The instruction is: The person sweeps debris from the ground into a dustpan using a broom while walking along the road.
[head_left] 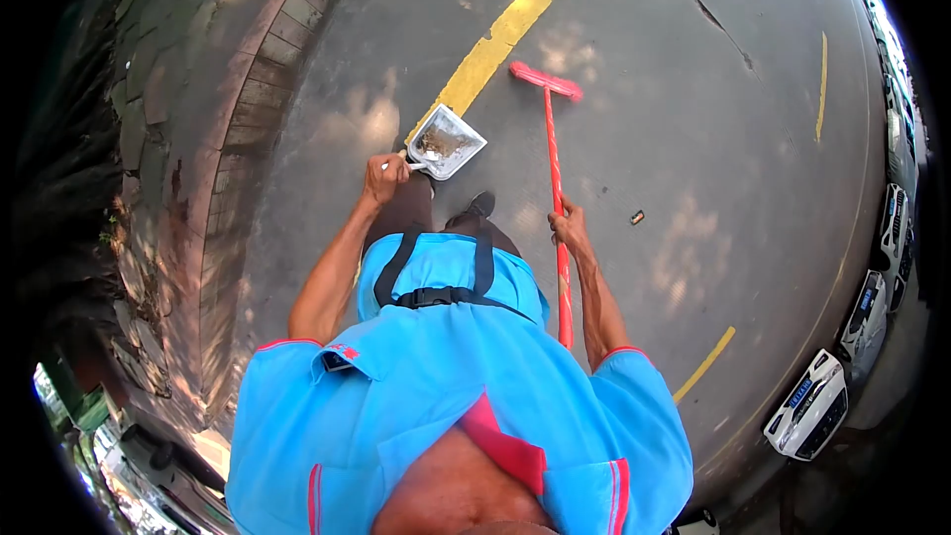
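My left hand point(384, 178) is closed round the handle of a pale dustpan point(468, 153), which is held out in front of my legs. Brown debris point(436, 143) lies in its pan. On the other side, my right hand point(569, 224) grips the red pole of a broom point(554, 154). The pole runs from beside my body out to a red broom head point(546, 81), which is over the grey pavement to the right of the dustpan. Some of the fingers of both hands are hidden behind the handles.
A small dark object point(637, 218) lies on the road to the right. A yellow line point(520, 15) runs ahead of the dustpan. Along the left is a brick kerb point(260, 89). Parked cars point(810, 406) line the far right. My shoe point(481, 204) shows below the dustpan.
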The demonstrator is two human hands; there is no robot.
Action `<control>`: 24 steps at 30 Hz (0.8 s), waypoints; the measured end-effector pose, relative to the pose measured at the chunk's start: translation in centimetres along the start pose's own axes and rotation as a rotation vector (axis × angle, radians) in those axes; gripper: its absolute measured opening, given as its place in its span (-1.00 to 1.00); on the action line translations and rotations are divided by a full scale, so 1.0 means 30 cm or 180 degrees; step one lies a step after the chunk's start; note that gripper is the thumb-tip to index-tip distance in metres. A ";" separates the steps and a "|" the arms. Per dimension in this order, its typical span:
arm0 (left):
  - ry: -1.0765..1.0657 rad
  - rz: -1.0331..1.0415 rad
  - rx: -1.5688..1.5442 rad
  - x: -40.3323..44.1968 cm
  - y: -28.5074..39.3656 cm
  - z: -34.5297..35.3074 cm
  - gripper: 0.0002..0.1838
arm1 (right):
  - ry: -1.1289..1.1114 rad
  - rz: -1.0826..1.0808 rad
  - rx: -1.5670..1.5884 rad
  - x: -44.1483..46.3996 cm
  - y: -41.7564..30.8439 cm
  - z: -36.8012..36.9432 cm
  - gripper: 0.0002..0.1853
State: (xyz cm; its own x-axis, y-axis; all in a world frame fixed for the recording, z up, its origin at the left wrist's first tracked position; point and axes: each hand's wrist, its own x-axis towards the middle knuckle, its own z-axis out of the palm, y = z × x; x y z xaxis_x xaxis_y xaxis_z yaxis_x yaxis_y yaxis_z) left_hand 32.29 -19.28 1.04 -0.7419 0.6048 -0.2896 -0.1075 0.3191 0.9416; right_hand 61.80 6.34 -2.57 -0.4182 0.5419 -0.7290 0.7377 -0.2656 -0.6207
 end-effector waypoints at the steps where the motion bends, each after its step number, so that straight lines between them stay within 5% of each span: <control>1: -0.0016 -0.0063 0.0011 -0.015 -0.012 0.005 -0.63 | -0.0038 -0.0067 -0.0016 0.030 -0.005 -0.003 -0.34; 5: -0.0129 0.0270 -0.0239 0.022 -0.021 -0.020 -0.62 | -0.0173 0.0073 -0.0591 -0.073 0.030 0.035 -0.41; 7: -0.0272 -0.0027 -0.0079 0.040 0.006 -0.025 -0.62 | 0.0223 -0.1191 -0.1644 -0.120 0.219 0.073 -0.40; 12: -0.0306 0.0173 -0.0197 0.032 0.005 -0.025 -0.59 | -0.0690 0.0094 -0.0662 -0.430 0.148 0.032 -0.32; 16: -0.0269 0.0121 0.0011 0.023 0.019 -0.017 -0.58 | -0.0725 0.0491 -0.0201 -0.518 0.039 -0.020 -0.33; 24: -0.0206 0.0151 0.0073 0.008 0.000 -0.014 -0.58 | -0.0184 0.0085 -0.0848 -0.137 -0.079 0.023 -0.29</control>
State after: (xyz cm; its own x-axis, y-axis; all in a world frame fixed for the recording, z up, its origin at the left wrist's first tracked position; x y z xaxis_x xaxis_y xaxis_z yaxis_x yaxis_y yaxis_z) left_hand 31.84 -19.45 1.06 -0.7013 0.6653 -0.2561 -0.0576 0.3053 0.9505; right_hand 61.40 4.17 1.70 -0.4207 0.4890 -0.7641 0.8591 -0.0558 -0.5088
